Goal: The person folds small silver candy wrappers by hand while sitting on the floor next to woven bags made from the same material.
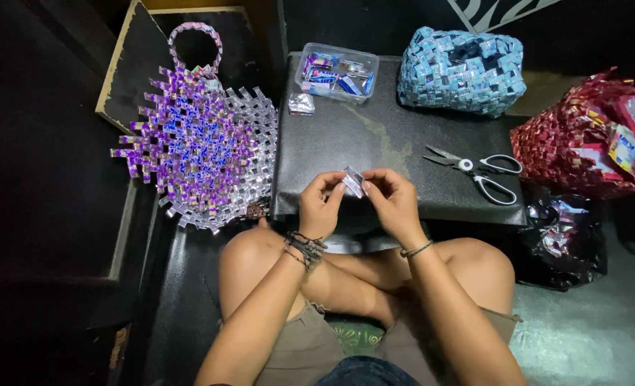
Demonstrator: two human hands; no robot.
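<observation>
I sit cross-legged before a low black surface (396, 136) whose near edge runs just past my knuckles; the middle of it is bare, giving my hands room. Scissors (478, 171) lie to the right, blades pointing left. A clear plastic tub (337, 71) of wrappers and a blue woven bag (462, 68) sit at the far edge. A purple woven piece (200, 139) lies off the left edge. The small folded foil strip (353, 181) tilts, its long axis running from upper left to lower right. My left hand (321, 204) and right hand (392, 200) each pinch one end of it, fingertips closed on it.
</observation>
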